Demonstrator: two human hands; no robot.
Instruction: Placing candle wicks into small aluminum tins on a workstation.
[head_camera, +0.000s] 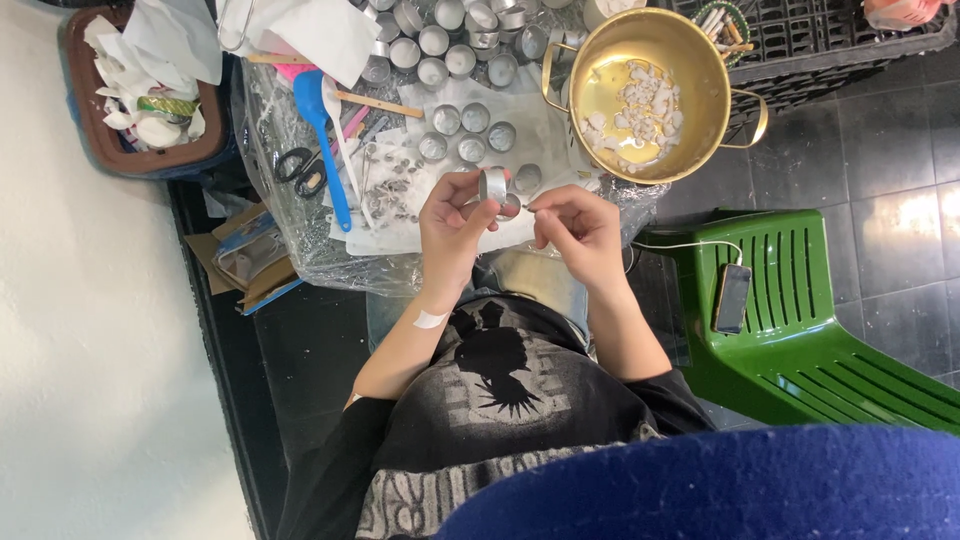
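Observation:
My left hand (455, 225) holds a small round metal cup (492, 185) tilted on its side, just above the near edge of a plastic-covered table (300, 250). My right hand (580, 228) is beside it, thumb and forefinger pinched on a tiny thin piece (524, 207) right at the cup's mouth; I cannot tell what the piece is. Both hands are close together over white paper (400, 225). A white plaster is on my left wrist.
Several more metal cups (470, 130) stand beyond my hands. A brass pot (640, 95) with white chunks sits at the right, with a blue spatula (320, 130) and scissors (300, 170) at the left. A green chair (800, 310) holds a phone (732, 298). A brown basket (95, 130) stands far left.

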